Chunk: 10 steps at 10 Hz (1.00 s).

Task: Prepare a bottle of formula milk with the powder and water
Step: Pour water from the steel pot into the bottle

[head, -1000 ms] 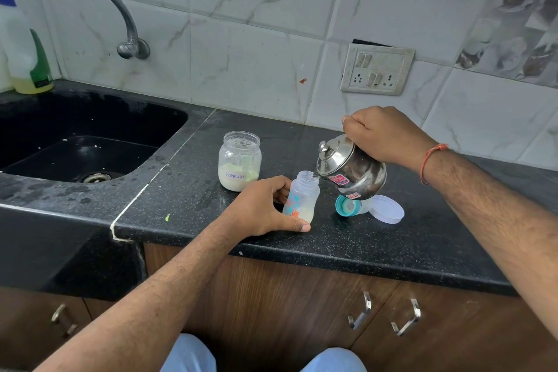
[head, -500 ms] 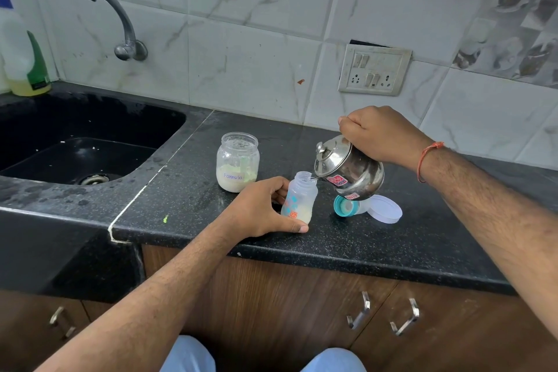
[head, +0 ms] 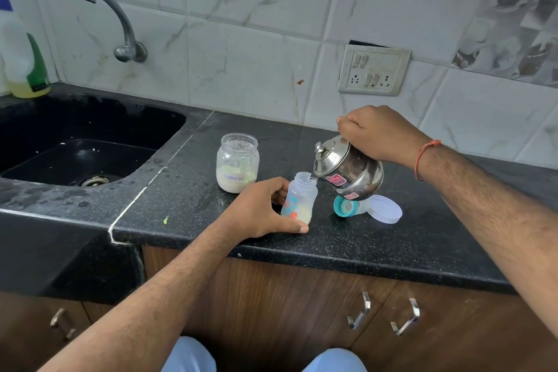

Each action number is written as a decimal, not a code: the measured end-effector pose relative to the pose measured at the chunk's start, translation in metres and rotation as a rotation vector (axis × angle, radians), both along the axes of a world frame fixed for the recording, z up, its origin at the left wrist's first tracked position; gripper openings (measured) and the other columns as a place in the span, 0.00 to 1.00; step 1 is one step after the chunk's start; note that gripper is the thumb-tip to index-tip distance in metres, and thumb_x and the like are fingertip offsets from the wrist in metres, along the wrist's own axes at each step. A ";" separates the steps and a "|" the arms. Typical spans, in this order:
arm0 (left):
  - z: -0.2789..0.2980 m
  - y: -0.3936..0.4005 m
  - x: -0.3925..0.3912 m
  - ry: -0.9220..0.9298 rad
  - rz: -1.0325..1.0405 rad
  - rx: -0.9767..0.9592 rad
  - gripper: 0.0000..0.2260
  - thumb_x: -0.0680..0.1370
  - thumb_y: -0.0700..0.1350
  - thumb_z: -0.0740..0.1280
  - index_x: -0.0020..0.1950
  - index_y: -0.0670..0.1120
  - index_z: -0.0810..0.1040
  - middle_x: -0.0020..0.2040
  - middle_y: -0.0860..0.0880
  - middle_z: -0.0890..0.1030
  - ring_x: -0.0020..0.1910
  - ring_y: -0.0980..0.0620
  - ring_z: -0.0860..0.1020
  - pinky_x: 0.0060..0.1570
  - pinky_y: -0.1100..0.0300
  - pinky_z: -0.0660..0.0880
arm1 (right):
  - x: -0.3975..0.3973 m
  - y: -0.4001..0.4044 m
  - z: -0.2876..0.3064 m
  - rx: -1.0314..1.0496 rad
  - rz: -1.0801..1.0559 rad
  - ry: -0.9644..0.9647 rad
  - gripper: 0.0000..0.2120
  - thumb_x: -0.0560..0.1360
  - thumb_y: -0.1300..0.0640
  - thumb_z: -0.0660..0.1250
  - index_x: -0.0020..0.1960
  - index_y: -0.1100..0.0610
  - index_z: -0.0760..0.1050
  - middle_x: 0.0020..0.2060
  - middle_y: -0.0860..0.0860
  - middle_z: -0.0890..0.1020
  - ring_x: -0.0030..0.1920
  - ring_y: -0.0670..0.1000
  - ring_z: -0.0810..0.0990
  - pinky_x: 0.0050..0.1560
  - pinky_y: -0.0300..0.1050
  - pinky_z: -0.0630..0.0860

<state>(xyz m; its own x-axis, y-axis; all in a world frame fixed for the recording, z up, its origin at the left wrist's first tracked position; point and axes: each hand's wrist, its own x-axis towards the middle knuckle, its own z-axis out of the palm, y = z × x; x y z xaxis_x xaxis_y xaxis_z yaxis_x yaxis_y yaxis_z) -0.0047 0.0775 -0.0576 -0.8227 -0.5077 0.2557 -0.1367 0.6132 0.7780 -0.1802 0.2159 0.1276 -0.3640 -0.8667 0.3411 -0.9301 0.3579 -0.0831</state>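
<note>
Black speckled stone makes up the counter (head: 392, 238), whose front edge runs just below the left hand's grip, and a white seam splits it from the sink (head: 75, 145) sunk well off to the far side of that grip. Bare counter lies between the gripped bottle and the seam, and more stretches out under the right forearm toward the wall. The kettle (head: 350, 172), steel with a knobbed lid, hangs tilted from the right hand (head: 380, 133), whose fingers are curled tight on its top handle; its spout touches the mouth of the bottle (head: 299, 199). The jar (head: 237, 163) of powder, open-topped and labelled, stands just behind the left hand (head: 259, 211). That hand wraps the bottle's base, thumb in front, fingers behind, holding it upright near the counter's front edge. A white lid (head: 386, 208) and a teal cap (head: 347, 207) lie directly beneath the kettle, touching each other.
</note>
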 end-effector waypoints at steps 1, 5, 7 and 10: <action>0.001 0.000 0.000 -0.003 -0.001 0.001 0.29 0.64 0.57 0.89 0.59 0.60 0.79 0.54 0.60 0.86 0.54 0.61 0.84 0.60 0.58 0.83 | 0.000 0.000 0.000 0.004 0.003 -0.005 0.25 0.85 0.50 0.57 0.31 0.58 0.64 0.28 0.54 0.69 0.30 0.53 0.67 0.33 0.48 0.62; 0.002 0.000 0.001 -0.021 0.004 0.000 0.29 0.65 0.59 0.88 0.59 0.60 0.78 0.54 0.61 0.85 0.55 0.61 0.83 0.59 0.60 0.82 | 0.002 -0.003 0.003 0.019 -0.006 0.032 0.24 0.85 0.49 0.56 0.33 0.60 0.67 0.30 0.58 0.74 0.32 0.55 0.70 0.34 0.49 0.65; 0.000 0.001 0.001 -0.007 0.011 0.006 0.29 0.64 0.58 0.89 0.60 0.58 0.80 0.53 0.59 0.86 0.54 0.60 0.84 0.58 0.59 0.82 | 0.003 -0.003 0.003 0.027 -0.014 0.033 0.24 0.85 0.50 0.57 0.33 0.59 0.67 0.30 0.56 0.72 0.32 0.54 0.69 0.34 0.49 0.63; 0.001 0.001 0.000 -0.010 0.007 0.013 0.30 0.64 0.58 0.89 0.61 0.58 0.80 0.54 0.60 0.86 0.55 0.60 0.84 0.59 0.59 0.82 | 0.002 -0.005 0.004 0.052 -0.024 0.028 0.24 0.85 0.50 0.56 0.33 0.59 0.67 0.30 0.56 0.73 0.32 0.54 0.70 0.33 0.48 0.63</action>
